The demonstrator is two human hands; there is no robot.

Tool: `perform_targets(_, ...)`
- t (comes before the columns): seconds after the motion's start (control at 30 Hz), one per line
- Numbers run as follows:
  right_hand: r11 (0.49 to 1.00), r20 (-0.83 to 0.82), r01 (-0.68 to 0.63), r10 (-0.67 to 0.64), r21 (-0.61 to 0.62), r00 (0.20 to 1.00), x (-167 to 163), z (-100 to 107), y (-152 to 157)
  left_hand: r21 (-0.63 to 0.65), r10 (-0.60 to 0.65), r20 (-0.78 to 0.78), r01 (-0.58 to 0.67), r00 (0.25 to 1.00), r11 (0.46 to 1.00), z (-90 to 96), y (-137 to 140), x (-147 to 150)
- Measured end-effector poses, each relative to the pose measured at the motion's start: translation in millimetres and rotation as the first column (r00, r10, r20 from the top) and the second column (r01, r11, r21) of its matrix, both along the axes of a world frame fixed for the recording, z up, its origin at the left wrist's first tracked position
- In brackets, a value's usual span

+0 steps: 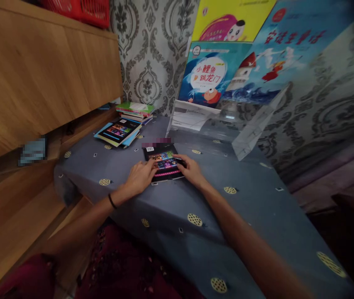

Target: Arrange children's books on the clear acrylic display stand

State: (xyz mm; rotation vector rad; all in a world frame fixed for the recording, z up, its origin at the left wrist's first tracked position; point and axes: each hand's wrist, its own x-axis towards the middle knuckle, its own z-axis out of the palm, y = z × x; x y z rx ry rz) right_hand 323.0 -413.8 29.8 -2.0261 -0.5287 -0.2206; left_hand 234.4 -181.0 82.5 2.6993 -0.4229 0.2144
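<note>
A black book [164, 164] with colourful pictures and a pink strip on its cover lies on the cloth-covered table in front of me, back cover up by the look of its barcode. My left hand [141, 176] grips its left edge, fingers resting over the cover. At the opposite edge, my right hand [191, 169] holds the book between thumb and fingers. Whether the book touches the cloth along its whole length is hard to see. Behind it stands a clear acrylic book stand [201, 128].
Another black book [119, 131] tops a small pile at the back left, in front of a stack of books [136, 109]. Picture books [208, 79] stand upright in the stand. A wooden cabinet [49, 70] runs along the left, with a red basket [94, 12] on top.
</note>
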Motion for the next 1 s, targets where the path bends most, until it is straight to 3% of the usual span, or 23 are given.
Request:
perform_targets(0.13, 0.990, -0.004, -0.066, 0.066, -0.126, 0.998, 8.7, 5.6, -23.6, -0.157, -0.230, -0.034, 0.222, 0.973, 0.962, 3.4, -17.2, -29.3)
perform_targets(0.23, 0.960, 0.065, 0.020, -0.002, -0.278, 0.998, 6.8, 7.0, -27.8, -0.111, -0.291, -0.010, 0.289, 0.957, 0.951, 5.8, -19.0, -20.1)
perform_targets(0.33, 0.898, 0.166, 0.124, -0.058, -0.422, 0.984, -0.2, 8.2, -24.3, 0.062, -0.166, 0.073, 0.161, 0.983, 0.985, 6.4, -7.7, 12.7)
perform_targets(0.47, 0.840, 0.240, 0.148, -0.022, -0.522, 0.970, -9.7, 7.5, -16.1, 0.210, -0.015, 0.071, -0.001, 0.997, 0.978, -0.8, 10.9, 50.4)
perform_targets(0.6, 0.832, 0.303, 0.152, 0.021, -0.533, 0.953, -10.8, 0.4, -8.5, 0.289, -0.016, 0.112, -0.017, 0.994, 0.957, -8.5, 14.2, 55.0)
perform_targets(0.73, 0.832, 0.299, 0.098, 0.085, -0.547, 0.950, 1.0, 0.9, -10.6, 0.348, -0.018, 0.100, -0.018, 0.995, 0.937, -2.6, 15.8, 45.8)
perform_targets(0.87, 0.771, 0.276, 0.061, 0.151, -0.634, 0.949, 18.9, 15.1, -22.6, 0.344, -0.008, 0.042, -0.007, 0.999, 0.939, 8.7, 24.0, 49.3)
perform_targets(1.0, 0.724, 0.298, 0.160, 0.066, -0.671, 0.952, 15.5, 32.6, -15.1, 0.379, -0.053, 0.107, 0.008, 0.993, 0.925, 11.7, 21.9, 70.3)
